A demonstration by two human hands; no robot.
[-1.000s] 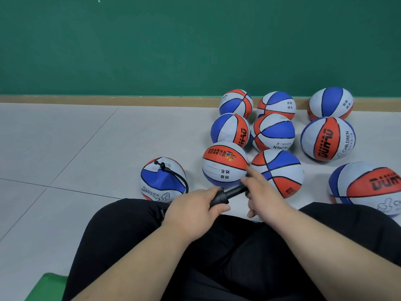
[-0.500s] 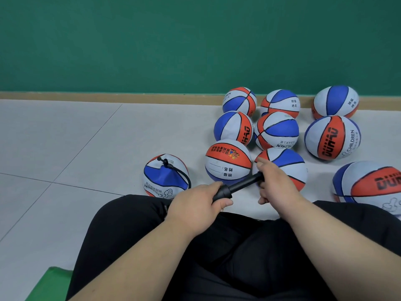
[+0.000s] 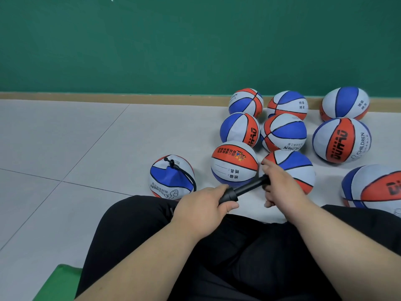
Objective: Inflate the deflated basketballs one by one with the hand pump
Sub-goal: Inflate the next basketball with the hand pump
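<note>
Deflated basketball [image 3: 171, 177] sat dented on the tiled floor [image 3: 65, 148] just left of the knees, black hose [image 3: 187, 175] plugged into its top. Hand pump [image 3: 240, 190] was over the lap: L hand [image 3: 201, 205] clamped round the barrel, R hand [image 3: 280, 187] gripping the handle, rod drawn out. Best w/ full straight strokes, barrel steady so the needle stayed seated. Count: 10 balls, 1 pump

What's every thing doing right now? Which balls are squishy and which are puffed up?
Hand pump: handle pulled out, rod showing.
Left hand: grips the pump's barrel.
Right hand: grips the pump's handle.
Hose: its end sits at the dented ball's top.
Dented ball: caved in, squishy.
Orange-banded ball: looks round and full.
</note>
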